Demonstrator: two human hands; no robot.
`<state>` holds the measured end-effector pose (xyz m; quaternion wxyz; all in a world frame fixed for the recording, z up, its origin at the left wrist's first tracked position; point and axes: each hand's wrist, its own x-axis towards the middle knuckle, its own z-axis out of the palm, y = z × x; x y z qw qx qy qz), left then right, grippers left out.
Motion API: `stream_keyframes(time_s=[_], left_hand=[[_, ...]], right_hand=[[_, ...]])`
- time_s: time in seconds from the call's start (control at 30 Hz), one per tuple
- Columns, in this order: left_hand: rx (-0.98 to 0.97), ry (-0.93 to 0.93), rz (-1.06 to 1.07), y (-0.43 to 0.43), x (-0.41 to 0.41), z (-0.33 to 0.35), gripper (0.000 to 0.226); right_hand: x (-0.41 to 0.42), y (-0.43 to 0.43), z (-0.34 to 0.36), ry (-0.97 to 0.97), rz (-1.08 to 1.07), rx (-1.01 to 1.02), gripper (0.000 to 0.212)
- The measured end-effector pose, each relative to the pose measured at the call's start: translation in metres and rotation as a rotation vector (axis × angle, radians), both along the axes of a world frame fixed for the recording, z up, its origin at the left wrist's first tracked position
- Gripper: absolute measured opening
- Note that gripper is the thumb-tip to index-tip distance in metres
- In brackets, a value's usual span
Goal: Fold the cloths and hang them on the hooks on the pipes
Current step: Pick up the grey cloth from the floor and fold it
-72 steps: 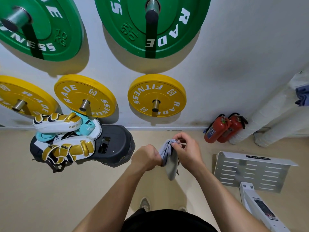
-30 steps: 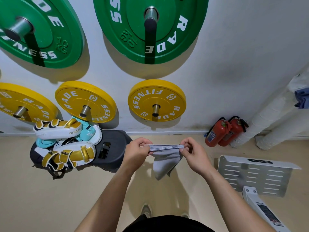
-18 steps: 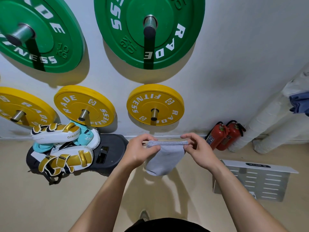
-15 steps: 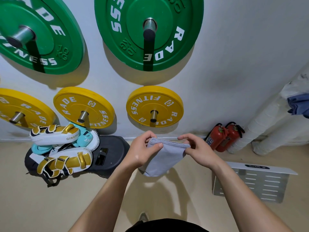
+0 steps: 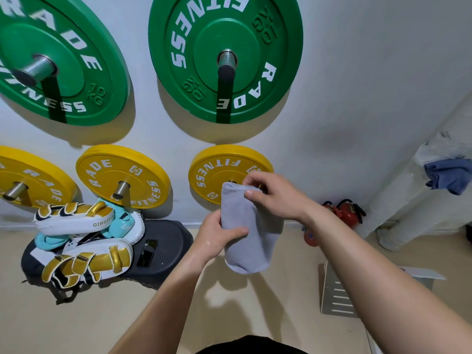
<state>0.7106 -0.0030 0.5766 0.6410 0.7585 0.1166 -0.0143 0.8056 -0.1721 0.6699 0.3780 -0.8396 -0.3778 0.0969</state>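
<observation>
At far left, a stack of gold-and-white boxing pads (image 5: 76,241) lies on a black cushion (image 5: 163,249) on the beige floor (image 5: 51,323), beneath yellow weight plates (image 5: 122,177) pegged to the white wall (image 5: 357,72).

Right of the cushion, the left hand (image 5: 217,238) grips the grey cloth (image 5: 245,233) at its left edge about halfway down. The thumb lies across the front and the fingers are tucked behind. The cloth hangs upright in mid-air as a narrow folded strip in front of the person's body. Its stitched hem is at the top and its rounded lower fold dangles free below the left hand, clear of the floor. The right hand (image 5: 275,195) pinches the top hem from the right, with the thumb on the front face and the fingers curled over the edge. It sits higher than the left hand, in front of the rightmost yellow plate.

Further right, two red fire extinguishers (image 5: 344,213) stand at the foot of the wall, partly hidden by the right forearm. A slotted metal plate (image 5: 337,297) lies on the floor below them. The air between the hands and the right-hand corner is open. There, white wrapped pipes (image 5: 403,208) slant up the wall, and a blue cloth (image 5: 449,175) hangs on the upper one. What holds it there cannot be made out.
</observation>
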Motion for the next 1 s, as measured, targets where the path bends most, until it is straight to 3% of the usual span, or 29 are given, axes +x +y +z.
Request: stream_keyframes(time_s=[0.07,0.23,0.3,0.4,0.6,0.7,0.77,0.9,1.0], left_hand=[[-0.009,0.056,-0.034,-0.001,-0.001,-0.012,0.043],[0.068,0.152,-0.138,-0.005,-0.007,-0.028,0.007],[0.068,0.149,-0.164,0.001,-0.006,-0.034,0.014],[0.034,0.122,-0.041,0.019,-0.002,-0.037,0.036],[-0.446,0.074,0.284,0.044,0.014,-0.024,0.034],[-0.570,0.018,0.395,0.038,0.026,-0.016,0.031],[-0.458,0.033,0.452,0.027,0.033,-0.011,0.030],[0.032,0.062,0.539,0.014,0.040,-0.019,0.039],[0.148,0.075,0.569,0.016,0.041,-0.020,0.041]], right_hand=[[0.010,0.000,0.018,-0.040,-0.036,0.037,0.010],[0.042,-0.020,0.048,-0.130,-0.223,0.108,0.004],[0.053,-0.032,0.052,-0.144,-0.319,0.134,0.007],[0.069,-0.055,0.047,-0.163,-0.478,0.107,0.007],[0.076,-0.087,-0.002,-0.076,-0.712,0.017,0.014],[0.064,-0.083,-0.023,0.004,-0.756,0.082,0.011],[0.058,-0.077,-0.032,0.058,-0.785,0.169,0.013],[0.051,-0.073,-0.045,0.120,-0.846,0.234,0.012],[0.045,-0.076,-0.054,0.144,-0.921,0.191,0.013]])
